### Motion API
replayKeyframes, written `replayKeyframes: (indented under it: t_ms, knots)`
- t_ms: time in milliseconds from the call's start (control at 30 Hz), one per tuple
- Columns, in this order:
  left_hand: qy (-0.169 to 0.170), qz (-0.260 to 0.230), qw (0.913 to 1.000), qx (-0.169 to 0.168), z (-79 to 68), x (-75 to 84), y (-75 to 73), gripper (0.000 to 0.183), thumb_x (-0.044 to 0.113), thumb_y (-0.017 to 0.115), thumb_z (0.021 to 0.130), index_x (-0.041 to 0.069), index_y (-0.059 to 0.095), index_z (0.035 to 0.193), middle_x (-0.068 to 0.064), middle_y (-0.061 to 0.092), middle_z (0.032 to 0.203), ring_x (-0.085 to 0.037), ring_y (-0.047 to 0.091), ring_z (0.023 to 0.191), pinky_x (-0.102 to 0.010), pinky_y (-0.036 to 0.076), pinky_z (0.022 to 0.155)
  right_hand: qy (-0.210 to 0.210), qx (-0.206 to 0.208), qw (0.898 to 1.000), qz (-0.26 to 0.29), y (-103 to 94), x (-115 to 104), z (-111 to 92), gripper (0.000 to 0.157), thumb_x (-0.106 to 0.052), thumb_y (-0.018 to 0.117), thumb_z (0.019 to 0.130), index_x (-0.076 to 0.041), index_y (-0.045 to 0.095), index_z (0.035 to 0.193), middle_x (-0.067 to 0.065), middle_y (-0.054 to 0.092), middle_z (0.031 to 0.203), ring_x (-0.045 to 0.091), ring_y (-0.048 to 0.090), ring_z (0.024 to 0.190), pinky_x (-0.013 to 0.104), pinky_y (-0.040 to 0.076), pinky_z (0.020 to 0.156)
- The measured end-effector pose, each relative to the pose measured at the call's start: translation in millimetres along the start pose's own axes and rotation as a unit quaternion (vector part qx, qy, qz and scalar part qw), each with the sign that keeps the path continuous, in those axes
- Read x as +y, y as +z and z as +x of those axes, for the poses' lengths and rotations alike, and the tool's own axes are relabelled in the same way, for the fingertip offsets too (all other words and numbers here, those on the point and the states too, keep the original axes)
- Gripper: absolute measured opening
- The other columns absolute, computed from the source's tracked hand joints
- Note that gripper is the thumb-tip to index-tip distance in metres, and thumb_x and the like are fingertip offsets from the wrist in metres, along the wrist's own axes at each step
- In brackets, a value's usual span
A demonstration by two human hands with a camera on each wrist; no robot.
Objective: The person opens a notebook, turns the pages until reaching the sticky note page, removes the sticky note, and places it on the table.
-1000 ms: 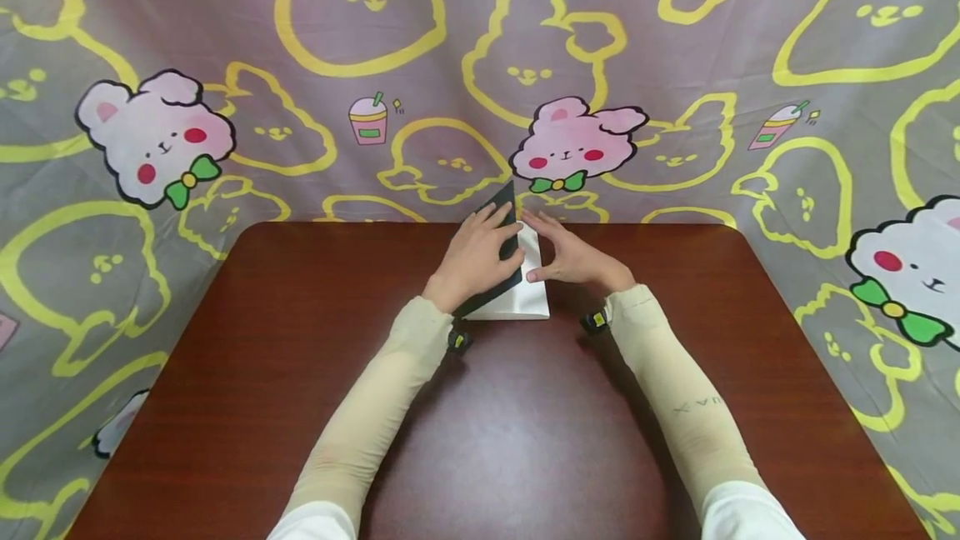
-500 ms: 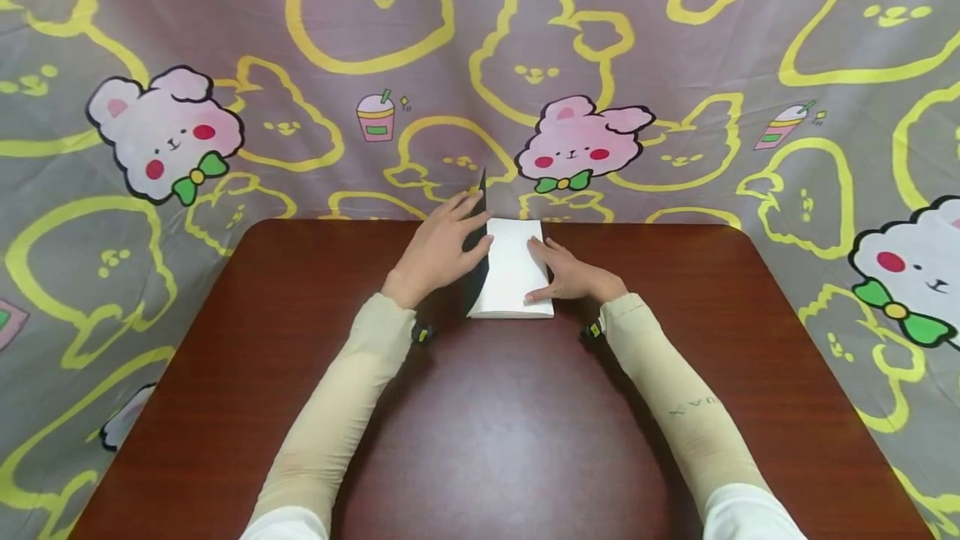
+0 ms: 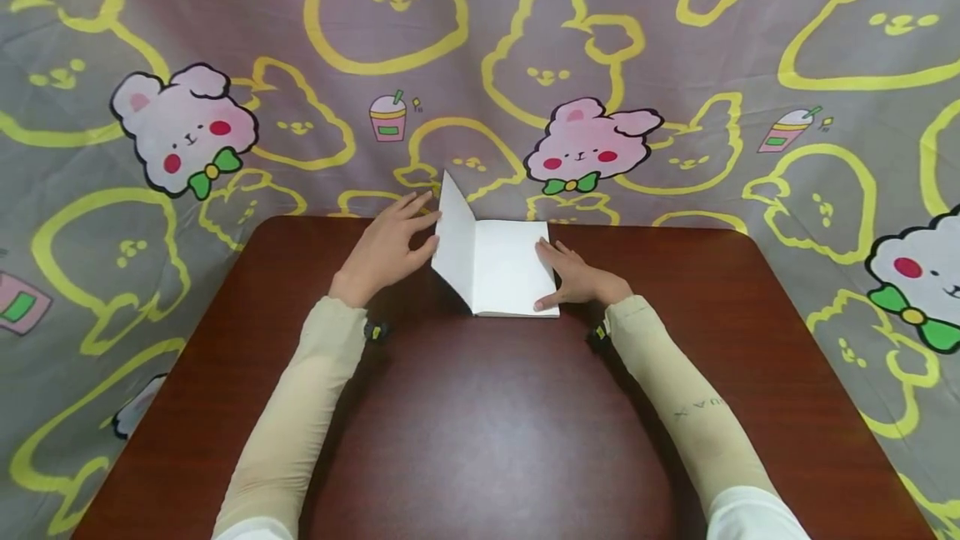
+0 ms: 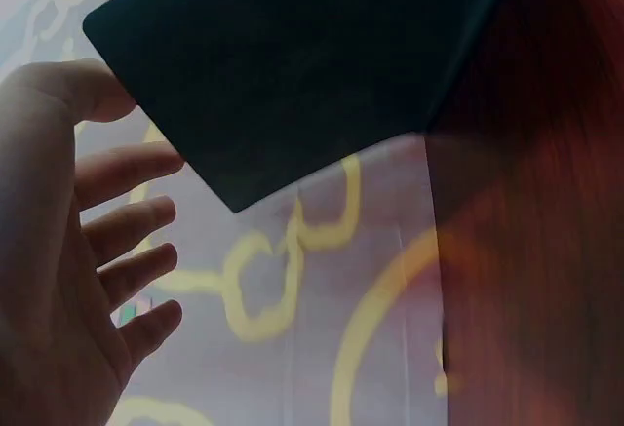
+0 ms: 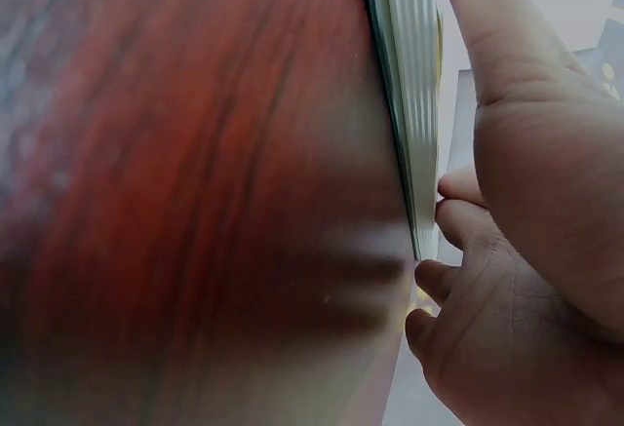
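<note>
A notebook (image 3: pixel 513 265) with blank white pages lies at the far middle of the table. Its dark cover (image 4: pixel 273 75) stands tilted up on the left, showing its white inner side in the head view. My left hand (image 3: pixel 386 248) is at the cover's outer edge, with thumb and index fingertips against it and the other fingers spread apart. On the opposite side, my right hand (image 3: pixel 581 275) rests along the page block's right edge, thumb on the lower corner and fingers extended. In the right wrist view the stacked page edges (image 5: pixel 414 75) show beside that hand.
The reddish-brown wooden table (image 3: pixel 495 423) has rounded far corners. A patterned cloth (image 3: pixel 420 23) with cartoon rabbits hangs right behind the table and along both sides. Small dark wrist cameras sit below each wrist.
My left hand has moved left, swinging the dark cover over from the right, so the white page is uncovered. The right hand has shifted slightly and settled on the page edge.
</note>
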State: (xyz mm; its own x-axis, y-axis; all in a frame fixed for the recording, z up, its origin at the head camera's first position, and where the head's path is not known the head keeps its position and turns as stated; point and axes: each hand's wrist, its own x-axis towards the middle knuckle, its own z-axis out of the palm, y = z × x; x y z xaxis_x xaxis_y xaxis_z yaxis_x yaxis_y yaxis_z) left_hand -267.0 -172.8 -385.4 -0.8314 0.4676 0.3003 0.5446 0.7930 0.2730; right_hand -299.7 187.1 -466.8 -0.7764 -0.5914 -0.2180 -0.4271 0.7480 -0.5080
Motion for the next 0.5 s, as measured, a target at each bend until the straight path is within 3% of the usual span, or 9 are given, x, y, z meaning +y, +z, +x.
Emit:
replayKeyframes:
  t_ms: [233,500]
  knots:
    - [-0.013,0.022,0.9997,-0.001,-17.4,-22.4,-0.4,0.046,0.029,0.057,0.099,0.005,0.064,0.138,-0.018,0.044,0.158,-0.039,0.034,0.148,-0.052,0.028,0.122,0.005,0.005,1.000,-0.003,-2.1,1.7,-1.3,0.124,-0.047,0.084,0.081,0.004,0.004,0.161,0.022,0.000,0.170,0.048,-0.005,0.154,0.066,0.003,0.123]
    - [-0.050,0.049,0.9967,-0.041,-37.3,-42.3,10.1,0.048,0.028,0.057,0.099,0.003,0.062,0.139,-0.022,0.041,0.158,-0.043,0.033,0.148,-0.055,0.027,0.122,0.003,0.002,1.000,-0.002,2.8,6.2,2.6,0.126,-0.051,0.084,0.080,0.000,0.003,0.162,0.018,-0.002,0.171,0.044,-0.007,0.155,0.063,0.001,0.124]
